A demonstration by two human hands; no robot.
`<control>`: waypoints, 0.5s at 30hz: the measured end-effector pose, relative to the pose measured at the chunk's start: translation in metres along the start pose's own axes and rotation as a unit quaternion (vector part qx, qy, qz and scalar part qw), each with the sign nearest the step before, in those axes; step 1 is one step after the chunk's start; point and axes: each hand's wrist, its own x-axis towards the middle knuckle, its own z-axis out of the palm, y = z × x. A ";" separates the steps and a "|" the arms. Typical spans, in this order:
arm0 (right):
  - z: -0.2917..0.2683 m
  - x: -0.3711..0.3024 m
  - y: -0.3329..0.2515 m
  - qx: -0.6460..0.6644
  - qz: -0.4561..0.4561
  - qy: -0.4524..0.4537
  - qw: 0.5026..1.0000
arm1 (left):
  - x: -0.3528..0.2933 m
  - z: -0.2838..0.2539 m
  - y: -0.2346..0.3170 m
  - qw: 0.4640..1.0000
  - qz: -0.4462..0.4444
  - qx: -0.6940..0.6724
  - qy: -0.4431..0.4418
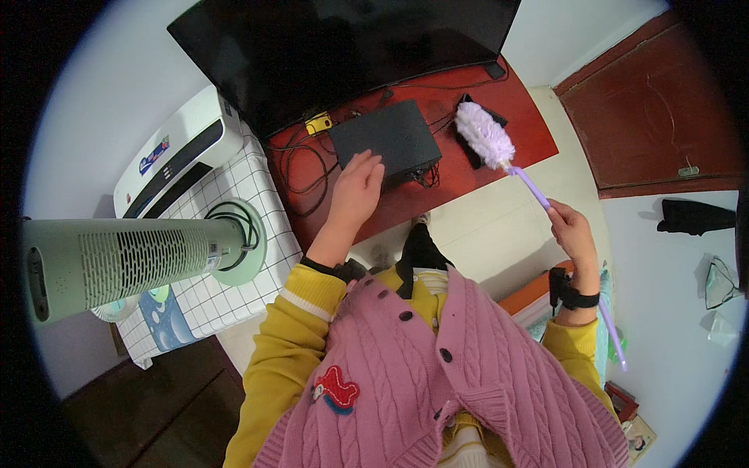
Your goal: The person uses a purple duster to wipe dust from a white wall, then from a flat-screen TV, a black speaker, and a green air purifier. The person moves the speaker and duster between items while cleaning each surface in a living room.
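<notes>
Duster [485, 136], one; pale purple; head of long, fluffy pile, rounded and elongated; handle slim, smooth and rod-like, its far end showing beyond your right wrist; head placed at the right part of the counter [532, 129], over a flat black item [471, 158] it partly covers; whether the pile touches it you cannot tell from here.

Your right hand [573, 231]: fingers curled round the duster's handle; black strap [579, 299] at the wrist.

Your left hand [360, 186]: fingers straight, side by side, gripping nothing; it overlaps the near left corner of a black box [390, 136], oblong, matt, flat-topped; contact cannot be told.

Counter: reddish-brown, glossy, smooth; it carries the box, thin dark cables in loose loops, a small yellow item [318, 123] and, along the back, a wide black screen [351, 54], flat and shiny.

To your left: white cloth [277, 269] with a thin dark grid; on it a pale green fan [133, 257], column-shaped, slotted, with round base; behind that, a white machine [183, 148], smooth-cased.

On you: pink vest [390, 335], cable-knit, dark round buttons; yellow sleeves [285, 351].
</notes>
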 end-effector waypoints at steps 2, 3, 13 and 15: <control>-0.008 -0.010 0.000 0.034 -0.002 -0.114 0.993 | 0.001 0.002 -0.001 1.000 0.016 0.025 -0.003; -0.010 -0.013 0.000 0.052 0.006 -0.169 0.984 | 0.001 0.003 -0.003 0.999 0.021 0.030 -0.012; 0.008 -0.007 0.021 -0.094 -0.033 -0.028 0.995 | -0.004 0.012 -0.007 0.964 0.062 0.217 -0.143; 0.003 -0.011 0.022 -0.083 0.072 -0.125 0.986 | -0.002 0.012 -0.004 0.959 0.056 0.228 -0.159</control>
